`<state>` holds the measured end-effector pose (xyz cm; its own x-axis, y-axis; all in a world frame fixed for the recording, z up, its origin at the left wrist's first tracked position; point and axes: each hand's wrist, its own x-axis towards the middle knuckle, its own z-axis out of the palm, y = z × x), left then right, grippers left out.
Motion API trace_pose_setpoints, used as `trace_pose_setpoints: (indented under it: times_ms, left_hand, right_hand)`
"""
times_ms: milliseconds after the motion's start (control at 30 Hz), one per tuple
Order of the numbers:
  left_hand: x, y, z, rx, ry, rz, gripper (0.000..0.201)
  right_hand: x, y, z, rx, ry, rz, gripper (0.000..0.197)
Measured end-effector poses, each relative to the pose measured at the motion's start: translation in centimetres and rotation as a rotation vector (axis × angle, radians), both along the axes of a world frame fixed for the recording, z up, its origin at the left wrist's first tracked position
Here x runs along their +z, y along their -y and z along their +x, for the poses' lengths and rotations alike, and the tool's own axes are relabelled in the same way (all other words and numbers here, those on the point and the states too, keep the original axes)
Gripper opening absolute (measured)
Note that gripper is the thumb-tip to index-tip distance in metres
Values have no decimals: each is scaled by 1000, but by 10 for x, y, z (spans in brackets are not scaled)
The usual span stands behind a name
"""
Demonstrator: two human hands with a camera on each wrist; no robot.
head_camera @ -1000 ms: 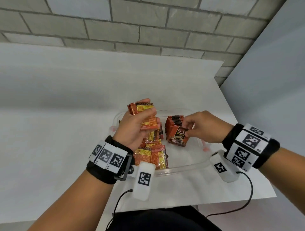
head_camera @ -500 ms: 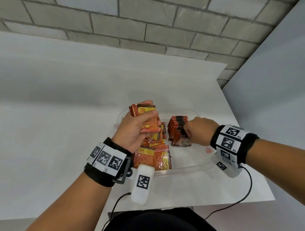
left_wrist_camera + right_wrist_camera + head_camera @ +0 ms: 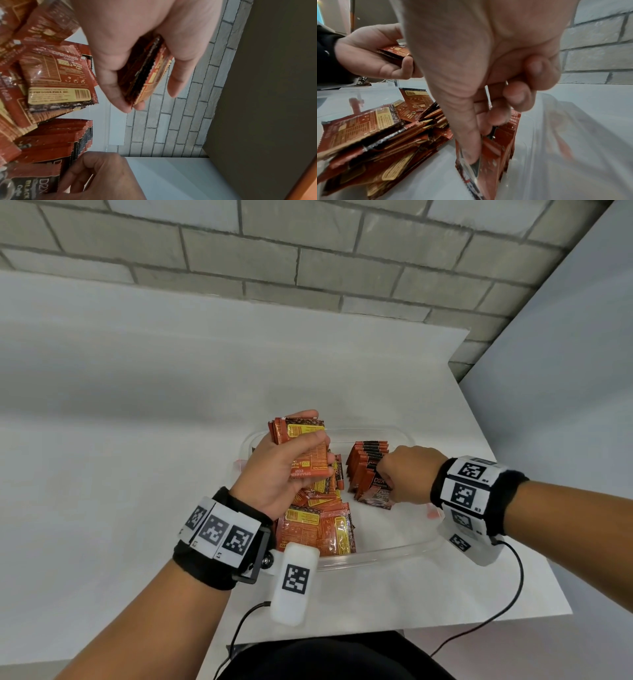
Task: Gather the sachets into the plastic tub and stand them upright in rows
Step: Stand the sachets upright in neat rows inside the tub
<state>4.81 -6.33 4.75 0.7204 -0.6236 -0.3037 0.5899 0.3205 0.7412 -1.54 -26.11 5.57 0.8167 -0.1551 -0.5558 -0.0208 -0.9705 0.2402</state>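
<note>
Still, your left hand (image 3: 284, 470) clamped sachet stack (image 3: 301, 445) above tub (image 3: 376, 553); right hand (image 3: 407, 477) pinched front sachet (image 3: 376, 491); careless release risked toppling row (image 3: 368, 460).

Glossy foil sachets (image 3: 322, 529), clear plastic tub (image 3: 376, 553)

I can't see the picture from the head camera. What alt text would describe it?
Two hands work over a clear plastic tub on a white table: the left hand grips a stack of sachets, the right hand pinches the front sachet of an upright row; loose sachets lie between.
</note>
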Motion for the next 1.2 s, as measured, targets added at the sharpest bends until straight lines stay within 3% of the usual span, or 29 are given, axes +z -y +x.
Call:
trace_pose_setpoints:
  times_ms: [500, 633, 767, 933, 1100, 1200]
  left_hand:
    - [1, -2, 0, 16, 13, -16, 51]
    - [1, -2, 0, 12, 4, -14, 51]
    - [0, -2, 0, 6, 5, -7, 47]
    - [-1, 0, -1, -1, 5, -12, 56]
    - [-5, 0, 0, -17, -37, -48, 32]
    - [-5, -1, 0, -74, -65, -37, 34]
  right_hand:
    - [-1, -5, 5, 58, -4, -58, 8]
    - [0, -5, 7, 45, -6, -44, 24]
    - [2, -4, 5, 42, 6, -24, 27]
    - [4, -4, 3, 33, 31, -21, 44]
    - [10, -4, 1, -20, 69, 4, 31]
    - [24, -2, -3, -126, 153, 123, 22]
